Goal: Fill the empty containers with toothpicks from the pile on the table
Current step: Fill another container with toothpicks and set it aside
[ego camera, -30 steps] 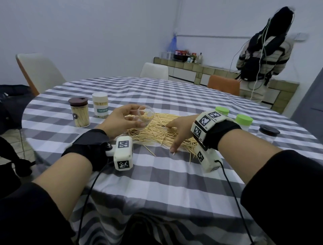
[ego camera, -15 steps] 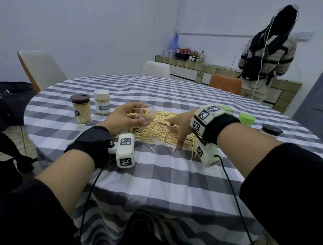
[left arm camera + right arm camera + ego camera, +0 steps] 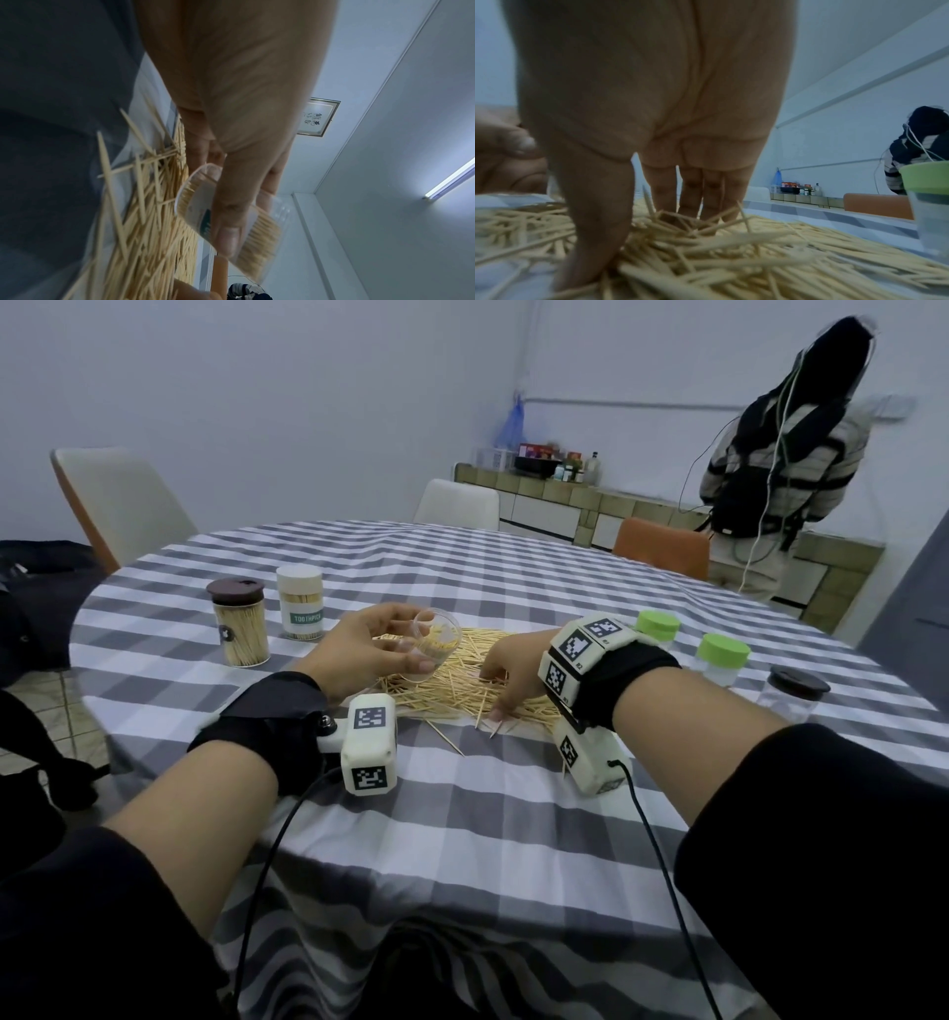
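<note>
My left hand (image 3: pixel 405 642) holds a small clear container (image 3: pixel 436 639) tilted on its side just above the left part of the toothpick pile (image 3: pixel 462 695). The container has a layer of toothpicks inside. In the left wrist view my thumb (image 3: pixel 228 223) lies across the container (image 3: pixel 195 199), with the pile (image 3: pixel 144 233) below. My right hand (image 3: pixel 493 693) rests on the middle of the pile. In the right wrist view its fingers (image 3: pixel 664 194) point straight down into the toothpicks (image 3: pixel 731 253) and the thumb (image 3: pixel 595 233) stands apart at the near edge.
At the left stand a full brown-lidded jar (image 3: pixel 239 629) and a white-lidded jar (image 3: pixel 300 603) labelled TOOTHPICK. Right of the pile are two green-lidded jars (image 3: pixel 657 626) (image 3: pixel 724 657) and a dark-lidded clear jar (image 3: pixel 796 698). Chairs ring the table. A person (image 3: pixel 780 469) stands at the far counter.
My right hand has shifted slightly left and farther onto the pile, its fingers drawing in among the toothpicks. My left hand still holds the tilted container in about the same place.
</note>
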